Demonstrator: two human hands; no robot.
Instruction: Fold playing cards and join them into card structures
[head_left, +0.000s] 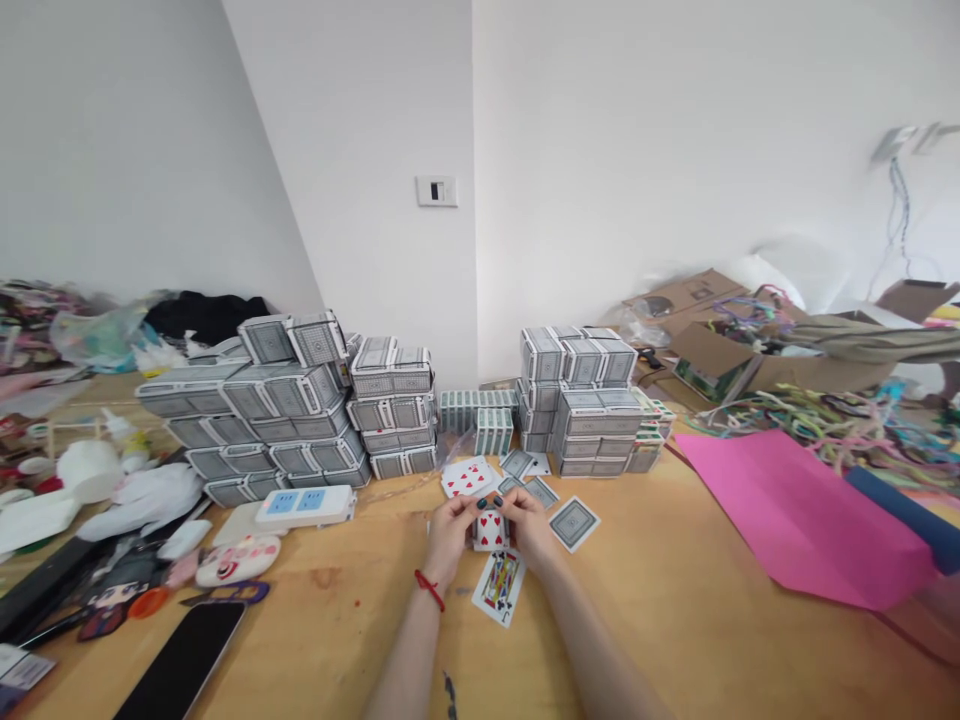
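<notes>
My left hand (452,530), with a red cord at its wrist, and my right hand (527,520) meet at the centre of the table. Between them they grip a playing card (491,532) with red hearts, held by its two sides with the thumbs at its top edge. Whether more cards lie behind it I cannot tell. Just below, a jack of clubs (499,588) lies face up. Beyond the hands rests a face-up heart card (468,478) on other cards. To the right lies a face-down card (574,523), with several more near it.
Stacked bundles of grey-backed cards rise at left (307,430) and right (596,425), with green-edged card packs (493,432) between them. A phone (184,660) and a white power strip (306,506) lie left. Pink paper (802,520) and an open cardboard box (712,360) are right.
</notes>
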